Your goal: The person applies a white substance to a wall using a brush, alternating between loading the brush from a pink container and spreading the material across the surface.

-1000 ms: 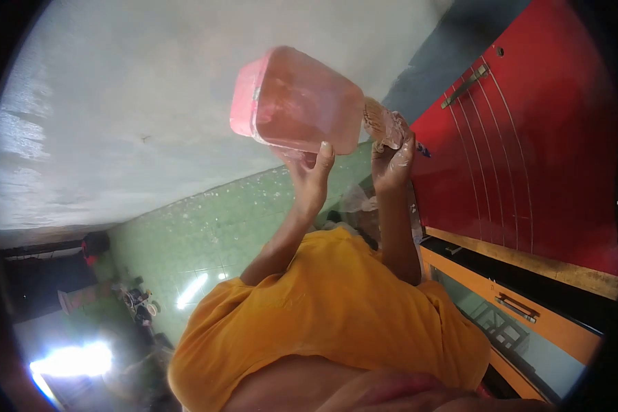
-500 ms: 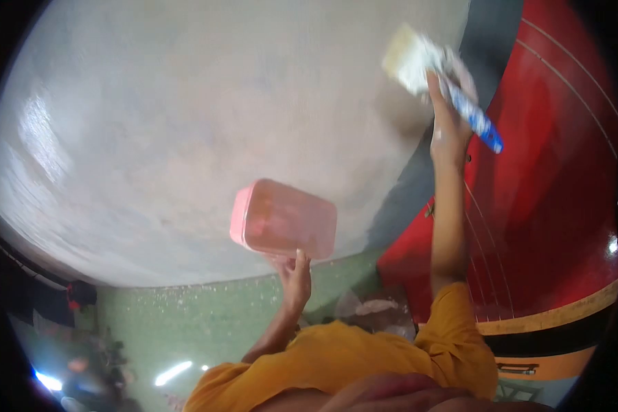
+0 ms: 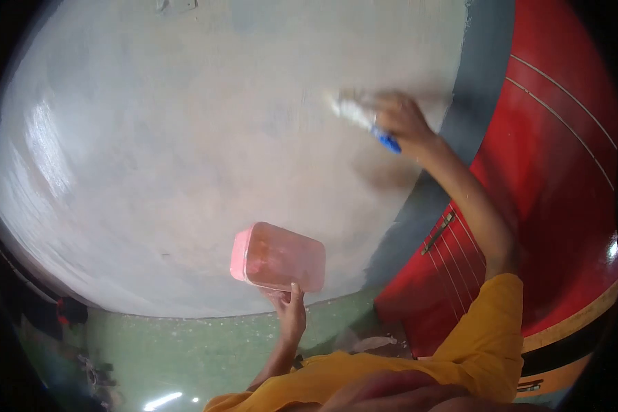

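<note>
My left hand [image 3: 290, 311] grips a pink plastic container [image 3: 285, 257] by its lower edge, thumb over the near side. Whether it holds liquid is hard to make out. In my right hand [image 3: 402, 120] is a paintbrush [image 3: 356, 112] with a blue handle end and white paint smeared over its ferrule. The bristles point left and lie against or very close to the pale wall [image 3: 206, 137]; motion blur hides whether they touch. Fingers wrap round the brush's handle.
A dark grey band [image 3: 484, 82] runs down the wall's right side. Beyond it stands a red door [image 3: 549, 178] with pale lines and a metal handle [image 3: 438, 233]. Below is a green floor [image 3: 185, 347] with white specks, and a crumpled pale item [image 3: 374, 342] lies near the door.
My right hand has swung left and a little down with the brush, from near the grey band onto the pale wall area. The view has tilted up, so the container sits lower.
</note>
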A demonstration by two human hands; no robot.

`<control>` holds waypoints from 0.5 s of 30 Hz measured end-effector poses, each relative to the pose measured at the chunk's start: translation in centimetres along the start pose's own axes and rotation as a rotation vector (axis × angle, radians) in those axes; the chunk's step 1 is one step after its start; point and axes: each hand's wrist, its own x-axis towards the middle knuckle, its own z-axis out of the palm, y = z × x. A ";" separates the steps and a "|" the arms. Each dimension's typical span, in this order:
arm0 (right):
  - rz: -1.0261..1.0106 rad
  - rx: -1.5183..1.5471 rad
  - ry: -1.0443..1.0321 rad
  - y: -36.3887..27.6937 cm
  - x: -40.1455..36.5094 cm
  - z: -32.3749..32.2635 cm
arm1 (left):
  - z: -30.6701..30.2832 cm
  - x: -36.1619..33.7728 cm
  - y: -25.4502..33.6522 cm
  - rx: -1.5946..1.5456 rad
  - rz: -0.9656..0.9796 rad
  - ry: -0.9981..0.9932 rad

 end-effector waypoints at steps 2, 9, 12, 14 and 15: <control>-0.020 0.111 -0.001 0.9 -0.7 1.2 | -0.9 0.3 -0.2 0.003 -0.018 -0.037; 0.139 -0.118 0.131 17.9 10.5 -8.9 | -1.0 0.3 -0.5 0.067 0.022 -0.036; -0.008 -0.333 0.378 20.1 15.1 -12.1 | -2.3 1.3 -1.7 0.077 0.055 -0.087; 0.292 -0.124 0.410 18.8 14.6 -11.5 | -1.4 1.2 -1.4 -0.022 0.105 -0.002; 0.480 0.053 0.393 16.7 12.2 -9.8 | -1.4 1.2 -1.0 -0.020 0.088 -0.008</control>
